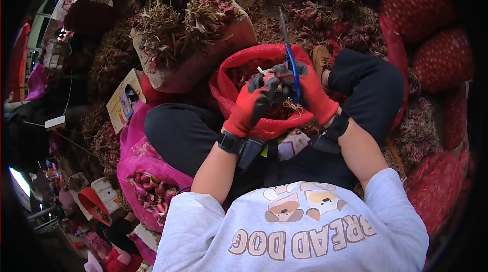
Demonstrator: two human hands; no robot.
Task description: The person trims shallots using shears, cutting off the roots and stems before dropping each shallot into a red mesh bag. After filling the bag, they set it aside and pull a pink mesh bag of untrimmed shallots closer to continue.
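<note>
Both my hands wear red gloves with dark grey palms and fingers, over the open red mesh bag [229, 63] between my legs. My left hand [259, 98] is closed around a small shallot [268, 76] with a pale root end. My right hand [309, 85] grips blue-handled scissors [293, 63], their blades pointing away from me, and its fingers are close to the left hand's. Dry stalks [292, 104] hang below the hands. The bag's contents are mostly in shadow or hidden by my hands.
Bunches of dried shallots [188, 23] are heaped on a sack at the far left, with more bunches [330, 18] on the ground ahead. A pink mesh bag of shallots [152, 193] stands by my left knee. Full red mesh sacks [417, 2] are stacked at right.
</note>
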